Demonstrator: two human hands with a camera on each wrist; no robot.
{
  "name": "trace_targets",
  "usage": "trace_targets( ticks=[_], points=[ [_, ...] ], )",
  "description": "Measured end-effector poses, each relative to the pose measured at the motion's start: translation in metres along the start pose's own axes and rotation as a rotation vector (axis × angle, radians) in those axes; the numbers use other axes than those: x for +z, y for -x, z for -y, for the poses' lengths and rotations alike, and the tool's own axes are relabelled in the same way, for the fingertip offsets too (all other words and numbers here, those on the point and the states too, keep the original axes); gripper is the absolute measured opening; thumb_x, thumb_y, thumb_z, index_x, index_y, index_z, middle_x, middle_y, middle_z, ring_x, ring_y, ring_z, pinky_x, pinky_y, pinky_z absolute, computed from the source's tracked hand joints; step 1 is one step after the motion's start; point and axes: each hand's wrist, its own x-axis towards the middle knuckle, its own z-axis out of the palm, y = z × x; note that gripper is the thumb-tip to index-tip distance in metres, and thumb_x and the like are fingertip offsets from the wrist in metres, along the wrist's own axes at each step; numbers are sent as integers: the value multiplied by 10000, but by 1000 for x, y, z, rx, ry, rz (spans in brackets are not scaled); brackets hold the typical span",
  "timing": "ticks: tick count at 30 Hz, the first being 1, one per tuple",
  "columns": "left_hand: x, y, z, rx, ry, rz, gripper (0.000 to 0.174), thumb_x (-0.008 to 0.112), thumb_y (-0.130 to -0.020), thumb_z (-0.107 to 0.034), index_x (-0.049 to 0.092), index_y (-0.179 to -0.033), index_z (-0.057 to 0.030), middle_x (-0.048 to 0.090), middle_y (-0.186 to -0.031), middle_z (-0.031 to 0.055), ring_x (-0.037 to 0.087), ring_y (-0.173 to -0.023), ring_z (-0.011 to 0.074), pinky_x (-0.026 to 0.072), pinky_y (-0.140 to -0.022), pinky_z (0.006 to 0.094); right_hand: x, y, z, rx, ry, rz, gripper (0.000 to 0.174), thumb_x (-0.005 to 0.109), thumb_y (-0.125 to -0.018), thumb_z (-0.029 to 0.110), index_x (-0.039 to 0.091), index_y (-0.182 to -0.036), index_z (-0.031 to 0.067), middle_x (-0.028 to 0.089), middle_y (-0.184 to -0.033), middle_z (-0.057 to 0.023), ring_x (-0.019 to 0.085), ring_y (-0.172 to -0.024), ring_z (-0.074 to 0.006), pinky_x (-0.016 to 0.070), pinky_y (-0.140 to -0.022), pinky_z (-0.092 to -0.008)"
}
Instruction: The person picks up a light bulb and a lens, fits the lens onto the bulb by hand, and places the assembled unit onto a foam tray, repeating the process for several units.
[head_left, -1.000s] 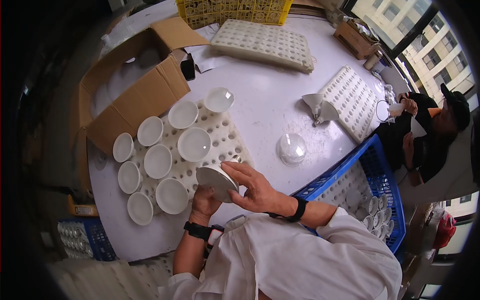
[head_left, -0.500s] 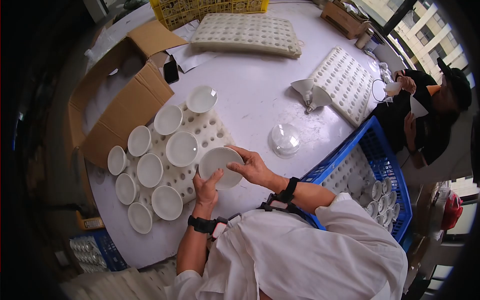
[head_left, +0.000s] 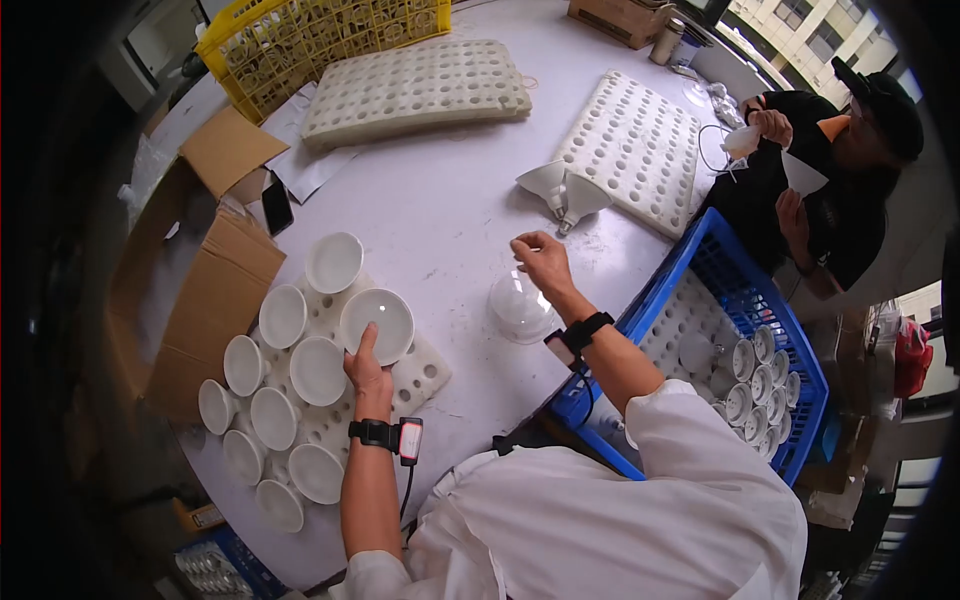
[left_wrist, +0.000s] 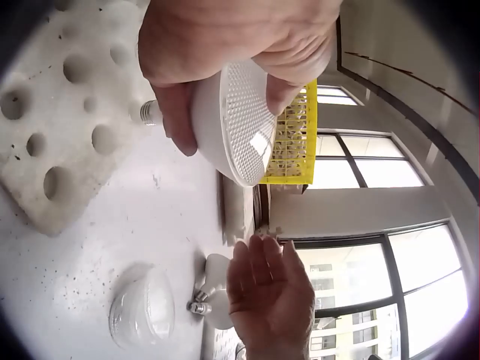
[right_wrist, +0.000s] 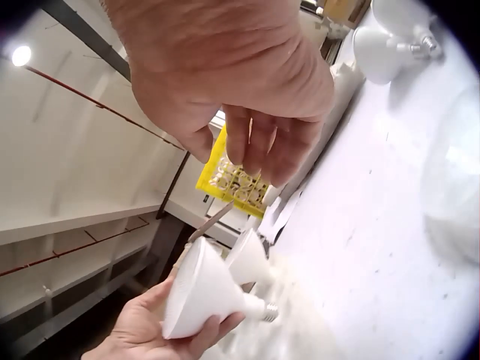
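The white reflector lamp is in the left hand, thumb on 1 side of its rim and fingers curled round the other. It sits tilted over the near right part of the foam tray, its dimpled face turned up and away. More white lamps stand face up in the tray's holes beside it.

The right hand hangs with loose fingers and holds nothing, above the counter, between a clear dome and 2 cone-shaped lamps lying on their sides. A blue crate stands at the counter's right edge.
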Motion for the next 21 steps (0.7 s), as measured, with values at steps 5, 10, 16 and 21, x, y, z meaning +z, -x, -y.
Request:
trace_targets(
  ticks=[5, 10, 16, 21],
  points=[
    [7, -13, -1, -101, -72, -138, 531, 730, -742, -222, 499, -1187, -47, 562, -1110, 123, 593, -976, 307, 541, -733, 476, -71, -74, -54, 280, 158, -379, 614, 730, -716, 269, 502, -1200, -31, 612, -993, -147, 622, -791, -197, 548, -626, -294],
    [5, -22, 7, -124, -51, -189, 567, 735, -751, -261, 476, -1201, -32, 541, -1138, 140, 583, -989, 317, 550, -742, 484, -76, -91, -68, 329, 314, -355, 712, 709, -677, 390, 510, -1206, -43, 639, -1001, -184, 658, -692, -221, 545, -634, -297],
    [6, -9, -1, -112, -146, -165, 597, 687, -814, -353, 443, -1203, 28, 512, -1154, 177, 583, -986, 342, 581, -752, 464, -68, -107, -78, 357, 476, -314, 487, 673, -683, 420, 654, -924, -3, 676, -826, -137, 667, -665, -238, 522, -725, -332],
    [-16, 31, 0, -336, -265, -16, 646, 605, -866, -405, 381, -1270, 47, 428, -1271, 290, 560, -1059, 401, 580, -660, 446, -81, -122, -104, 279, 606, -320, 448, 607, -735, 403, 671, -895, -11, 682, -760, -148, 676, -789, -249, 505, -789, -333]
  ],
)
